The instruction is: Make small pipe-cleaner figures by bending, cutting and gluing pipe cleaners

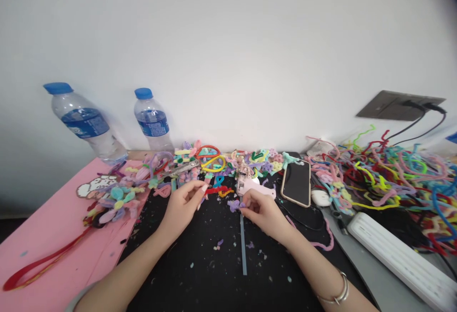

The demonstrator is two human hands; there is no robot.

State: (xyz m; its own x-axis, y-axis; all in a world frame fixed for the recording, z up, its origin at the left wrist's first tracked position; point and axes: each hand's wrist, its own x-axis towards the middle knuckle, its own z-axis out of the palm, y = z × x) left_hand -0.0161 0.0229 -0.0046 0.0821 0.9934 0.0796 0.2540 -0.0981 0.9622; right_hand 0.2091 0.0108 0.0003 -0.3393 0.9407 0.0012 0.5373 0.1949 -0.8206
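Fingertips [247, 213] of right hand [266, 215] pinch purple fuzzy piece [233, 206].

1. A plain, pale wall [243, 55] is rising behind the work area and filling the upper part of the view.
2. Soft light is falling across it, and the wall is dimming to grey toward the lower left.
3. A dark grey socket plate [374, 106] is sitting on the wall at the right, where two black plugs [414, 104] are standing in it and black cables [406, 126] are hanging down.
4. A table is standing against the wall, its grey top [344, 247] showing at the right.
5. A dark area [12, 226] is showing beyond the table at the far left.
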